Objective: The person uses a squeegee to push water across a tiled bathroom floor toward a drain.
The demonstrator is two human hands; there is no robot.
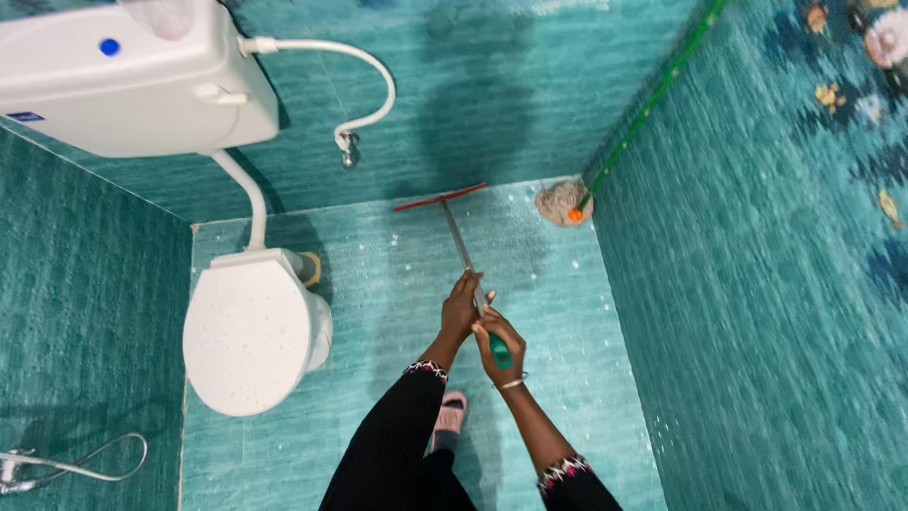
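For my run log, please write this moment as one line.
left hand: grips metal squeegee handle | right hand: grips its green end | red blade: on wet floor

- A white toilet [248, 331] with its lid closed is seen at lower left.
- A white cistern [123, 76] is mounted at upper left, with a white hose [374, 71] running from it.
- A mop [564, 202] with a green handle is leaned in the far corner, upper centre-right.
- A metal spray hose [66, 464] is seen at the bottom left.
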